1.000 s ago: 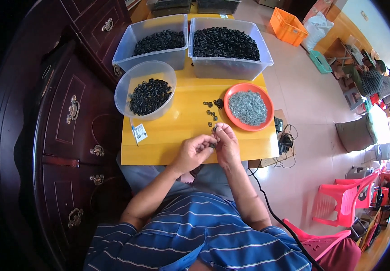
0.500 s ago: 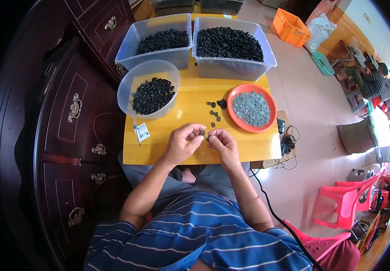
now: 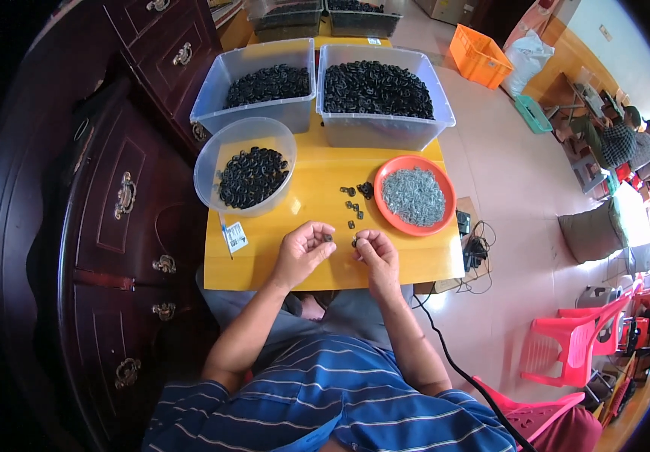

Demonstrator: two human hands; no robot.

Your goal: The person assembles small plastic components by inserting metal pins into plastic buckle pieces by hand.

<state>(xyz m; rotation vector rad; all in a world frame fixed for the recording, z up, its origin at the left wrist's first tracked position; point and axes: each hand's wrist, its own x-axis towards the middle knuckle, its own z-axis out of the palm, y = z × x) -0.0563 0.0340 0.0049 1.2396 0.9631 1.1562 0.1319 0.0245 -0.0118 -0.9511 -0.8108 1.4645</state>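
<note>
My left hand [image 3: 304, 252] pinches a small black buckle-like piece [image 3: 328, 238] between thumb and fingertips, just above the near part of the yellow table [image 3: 257, 267]. A short gap to the right, my right hand [image 3: 379, 260] grips another small dark piece [image 3: 355, 242], mostly covered by the fingers. Beyond the hands lie several loose black pieces [image 3: 351, 206] in a small scatter. Right of them, a round orange-red plate [image 3: 378, 209] is heaped with small clear-grey parts [image 3: 414, 196]. At the left, a round translucent tub [image 3: 206, 184] holds many black ring-like pieces [image 3: 253, 177].
Two clear plastic bins [image 3: 258, 120] [image 3: 377, 134] full of black pieces stand at the table's far side. Left of the table rises a dark wooden cabinet [image 3: 99, 226]. A small white card [image 3: 236, 236] lies near the left edge. Cables [image 3: 479, 248] and a pink chair [image 3: 566, 339] are at the right.
My hands have drawn slightly apart, each still pinching its small piece. The whole view has tilted a little, so the table and containers sit lower in the picture.
</note>
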